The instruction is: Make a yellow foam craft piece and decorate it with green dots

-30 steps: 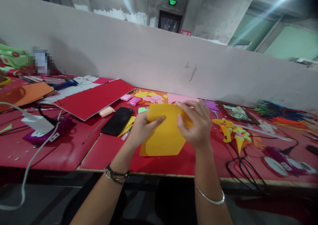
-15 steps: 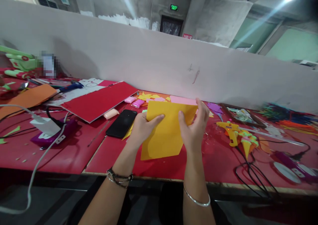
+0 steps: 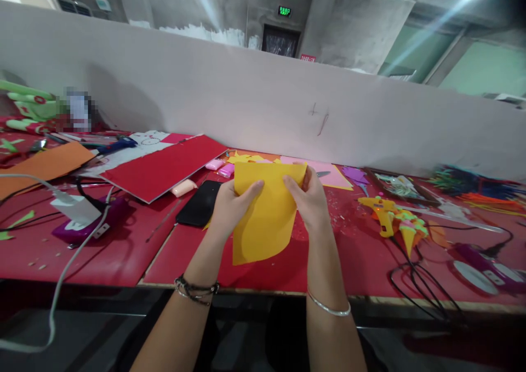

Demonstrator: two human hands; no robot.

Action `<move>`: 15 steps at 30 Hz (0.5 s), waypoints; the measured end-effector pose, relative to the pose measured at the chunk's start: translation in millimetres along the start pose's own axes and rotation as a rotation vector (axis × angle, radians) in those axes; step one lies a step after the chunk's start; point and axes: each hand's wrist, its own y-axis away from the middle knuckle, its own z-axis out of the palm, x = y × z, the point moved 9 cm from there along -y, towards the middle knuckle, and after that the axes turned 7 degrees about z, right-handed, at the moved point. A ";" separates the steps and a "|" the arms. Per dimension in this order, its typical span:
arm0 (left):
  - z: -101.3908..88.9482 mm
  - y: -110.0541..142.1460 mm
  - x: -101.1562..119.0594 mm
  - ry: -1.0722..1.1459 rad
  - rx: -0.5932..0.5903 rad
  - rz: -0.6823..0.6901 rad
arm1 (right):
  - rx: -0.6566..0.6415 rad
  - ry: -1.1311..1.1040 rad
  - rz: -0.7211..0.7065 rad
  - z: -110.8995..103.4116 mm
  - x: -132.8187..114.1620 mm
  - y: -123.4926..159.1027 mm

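A yellow sheet, paper or thin foam, hangs between my hands above the table's front part. My left hand pinches its left side, thumb on the near face and fingers behind. With the thumb in front, my right hand grips the upper right edge; its fingers curl behind the sheet. The sheet bows between the hands, and its lower right corner curves. Close by my left hand lies a black phone, partly covered by that hand. Behind my right hand a scissors blade shows on pink sheets.
To the right are a yellow glue gun, a small cone-shaped craft, black cables and a tray. To the left are a red board and a purple power strip with a white cord. A white partition stands behind.
My right hand has moved left and closed on the sheet's right edge, after its fingers were spread. The sheet now bends and looks narrower. My left hand keeps its grip.
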 end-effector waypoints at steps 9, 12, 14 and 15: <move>13.3 3.2 -4.6 -0.079 -0.118 -0.024 | 0.085 -0.101 0.069 -14.4 16.3 14.8; 21.6 7.0 -4.0 -0.048 -0.193 -0.060 | 0.074 -0.132 0.040 -18.8 14.8 15.8; 25.6 9.2 -3.5 -0.045 -0.233 -0.075 | 0.073 -0.117 0.028 -21.9 13.9 16.6; 27.0 9.9 -3.7 -0.054 -0.250 -0.080 | 0.079 -0.104 0.022 -23.6 13.4 17.1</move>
